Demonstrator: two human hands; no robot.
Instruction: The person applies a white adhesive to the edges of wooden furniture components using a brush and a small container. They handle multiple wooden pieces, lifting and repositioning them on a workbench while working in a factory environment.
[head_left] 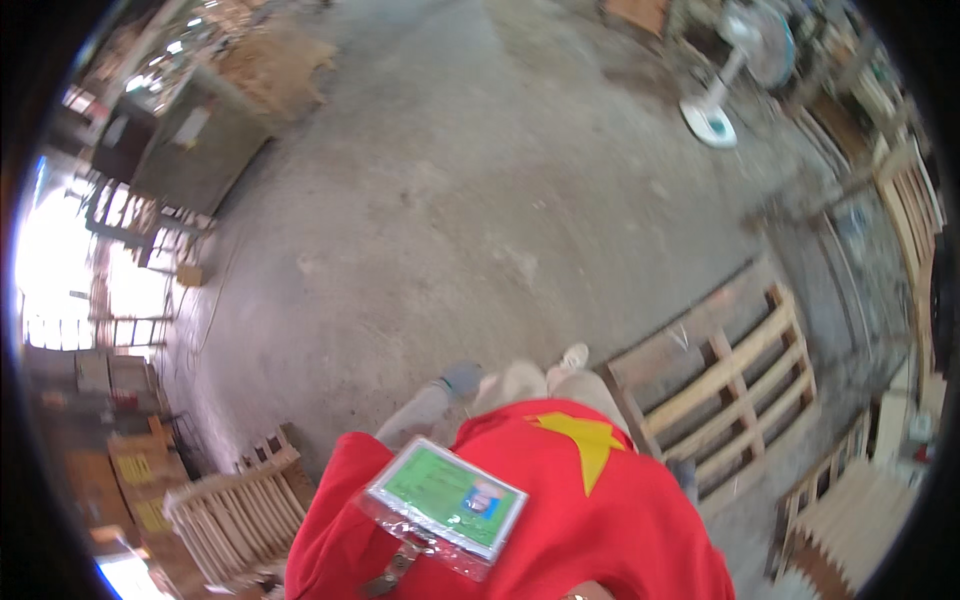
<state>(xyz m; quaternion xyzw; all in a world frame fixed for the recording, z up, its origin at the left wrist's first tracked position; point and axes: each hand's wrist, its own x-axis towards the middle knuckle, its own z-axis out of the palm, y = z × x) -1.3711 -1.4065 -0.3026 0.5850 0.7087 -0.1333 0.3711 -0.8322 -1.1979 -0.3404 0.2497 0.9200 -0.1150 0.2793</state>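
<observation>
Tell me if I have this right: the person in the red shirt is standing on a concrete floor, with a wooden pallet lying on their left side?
Not quite. In the head view the wooden pallet lies on the person's right side, not the left. The red shirt and the concrete floor are as you said.

red shirt (590,520) w/ yellow star (585,440) | green badge in clear sleeve (445,497) | grey trousers (420,415) | light shoes (572,356)

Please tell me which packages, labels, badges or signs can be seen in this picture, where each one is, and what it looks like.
Badge: hangs on the red shirt, lower centre; rectangular clear plastic sleeve holding a green card with a small photo.
Cardboard boxes: stacked at the lower left edge; brown with yellow patches.
Label: on the side of the grey-green cabinet, upper left; small pale rectangle.
Neither hand is in view.
</observation>
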